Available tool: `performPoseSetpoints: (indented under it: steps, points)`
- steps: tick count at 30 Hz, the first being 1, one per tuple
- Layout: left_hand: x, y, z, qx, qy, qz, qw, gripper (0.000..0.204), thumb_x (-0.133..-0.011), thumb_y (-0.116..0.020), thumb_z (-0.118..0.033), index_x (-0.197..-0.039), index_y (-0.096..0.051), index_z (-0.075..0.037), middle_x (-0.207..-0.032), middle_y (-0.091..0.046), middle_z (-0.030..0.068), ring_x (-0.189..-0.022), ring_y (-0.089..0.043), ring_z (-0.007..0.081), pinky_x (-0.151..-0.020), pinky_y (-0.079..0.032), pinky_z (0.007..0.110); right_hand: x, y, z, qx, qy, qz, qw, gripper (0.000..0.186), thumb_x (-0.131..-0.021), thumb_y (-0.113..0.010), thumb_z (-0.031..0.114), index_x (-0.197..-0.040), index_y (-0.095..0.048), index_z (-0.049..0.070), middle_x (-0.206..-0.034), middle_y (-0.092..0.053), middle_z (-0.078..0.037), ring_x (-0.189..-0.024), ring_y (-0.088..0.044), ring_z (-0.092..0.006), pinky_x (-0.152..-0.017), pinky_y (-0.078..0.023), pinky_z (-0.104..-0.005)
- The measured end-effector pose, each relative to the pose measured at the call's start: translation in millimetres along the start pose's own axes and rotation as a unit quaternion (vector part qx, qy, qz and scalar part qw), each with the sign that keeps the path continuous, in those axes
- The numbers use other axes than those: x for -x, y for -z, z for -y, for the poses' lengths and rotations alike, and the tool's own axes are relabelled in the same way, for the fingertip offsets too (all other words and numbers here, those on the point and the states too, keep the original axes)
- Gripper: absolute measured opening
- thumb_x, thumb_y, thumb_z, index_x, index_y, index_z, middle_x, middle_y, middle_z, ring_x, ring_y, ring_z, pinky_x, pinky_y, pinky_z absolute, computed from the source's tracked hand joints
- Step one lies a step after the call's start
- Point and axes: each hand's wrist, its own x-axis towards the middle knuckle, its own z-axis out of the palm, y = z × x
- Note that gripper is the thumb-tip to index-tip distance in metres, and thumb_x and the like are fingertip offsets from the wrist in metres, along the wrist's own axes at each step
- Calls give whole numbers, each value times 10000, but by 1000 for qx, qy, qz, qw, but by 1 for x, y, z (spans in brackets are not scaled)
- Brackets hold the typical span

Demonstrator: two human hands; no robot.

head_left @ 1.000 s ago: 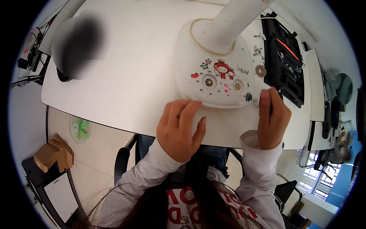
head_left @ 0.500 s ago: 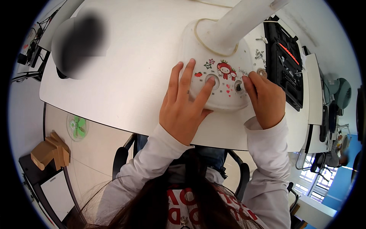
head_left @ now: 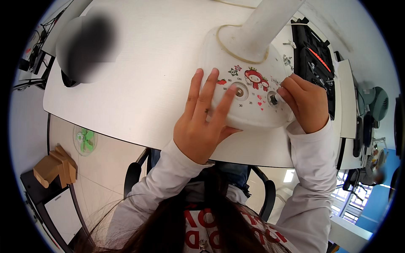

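Note:
A white appliance base [head_left: 249, 117], apparently a fan's, stands on the table with a thick white pole [head_left: 273, 21] rising from it. Red cartoon stickers decorate its top, which has two round sockets. My left hand [head_left: 198, 128] lies with fingers spread over the base's left side, its index fingertip at the rim of the middle socket [head_left: 241, 93]. A small metal shaft shows inside that socket. My right hand [head_left: 307, 105] is pinched at the edge of the right socket [head_left: 273, 99], where a dark shaft shows. Something small and whitish is at its thumb tip, mostly hidden.
Beyond my right hand lies an open black toolbox [head_left: 314, 63] with small metal parts [head_left: 287, 61] beside it. At the table's far left is a blurred dark round object [head_left: 90, 46]. A green-bladed fan [head_left: 85, 140] and cardboard boxes [head_left: 57, 165] are at lower left.
The base has shifted and turned slightly to the right, along with my right hand. My left index finger has slid off the middle socket's centre, baring the shaft.

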Motion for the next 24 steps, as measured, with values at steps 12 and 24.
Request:
performPoseSetpoints:
  steps: [12,24]
  points:
    - [-1,1,5,110,16,-23,993,869,-558,-852,-139,-1314,-437,-38,-1391,-412,168,-1317,-334,435,-973,-465,461,-13,17,-14,-15,168,25,985,228,-742,-695,221,-765,-506,96,-717,-479,-41,-571,-531,-227,-484,-422,-332]
    - [-2,5,7,171,50,-40,983,849,-508,-869,-99,-1270,-497,-58,-1370,-444,132,-1320,-333,422,-1000,-443,469,-22,18,-18,-62,183,84,978,259,-711,-702,242,-788,-499,103,-719,-472,-39,-564,-522,-241,-481,-428,-341]
